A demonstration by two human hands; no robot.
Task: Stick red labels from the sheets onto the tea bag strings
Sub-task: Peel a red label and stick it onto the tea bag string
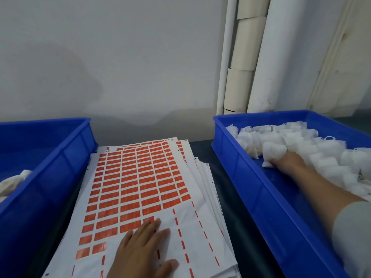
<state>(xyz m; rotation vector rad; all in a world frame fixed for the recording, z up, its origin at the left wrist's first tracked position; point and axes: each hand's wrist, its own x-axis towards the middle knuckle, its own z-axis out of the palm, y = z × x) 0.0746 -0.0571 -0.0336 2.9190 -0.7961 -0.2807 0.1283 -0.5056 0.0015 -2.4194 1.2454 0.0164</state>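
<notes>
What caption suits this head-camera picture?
Left hand flat on the label sheet; right hand reaching among tea bags in a blue bin.

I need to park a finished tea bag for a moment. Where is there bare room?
The right blue bin has bare floor along its near-left wall, beside the right hand. A dark table strip runs between that bin and the label sheets. The tea bags crowd the bin's far side; the left hand rests on the sheets.
</notes>
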